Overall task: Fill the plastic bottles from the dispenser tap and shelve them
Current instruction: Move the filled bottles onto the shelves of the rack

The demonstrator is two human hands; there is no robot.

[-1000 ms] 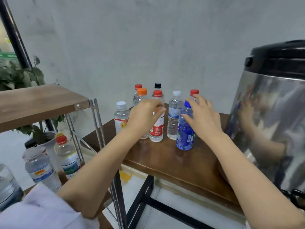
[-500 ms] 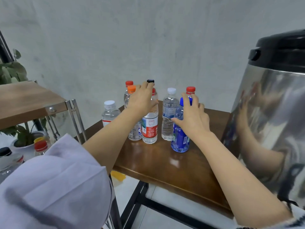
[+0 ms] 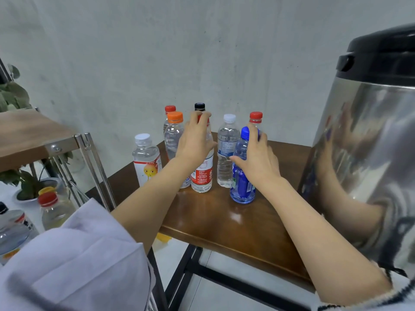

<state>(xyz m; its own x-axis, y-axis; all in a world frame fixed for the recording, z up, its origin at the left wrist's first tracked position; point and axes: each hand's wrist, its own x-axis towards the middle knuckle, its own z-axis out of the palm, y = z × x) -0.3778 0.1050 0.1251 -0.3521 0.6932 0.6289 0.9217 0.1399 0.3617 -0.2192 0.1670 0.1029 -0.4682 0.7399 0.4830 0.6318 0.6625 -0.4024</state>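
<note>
On table: left hand grips red-label bottle, right hand blue bottle.

— How many bottles stand on the desk?
— Eight. Three have red caps: the back-left bottle, the back-right bottle and the red-labelled bottle. Two have white caps: the peach-label bottle and the clear bottle. Then one orange-capped bottle, one black-capped bottle and one blue bottle.
— And lower down on the left?
— At least three more. The lower red-capped bottle is plain; the others are cut off or blurred.
— Hands?
— Two: the left hand and the right hand.
— Anything else?
— One steel dispenser and one potted plant.
</note>
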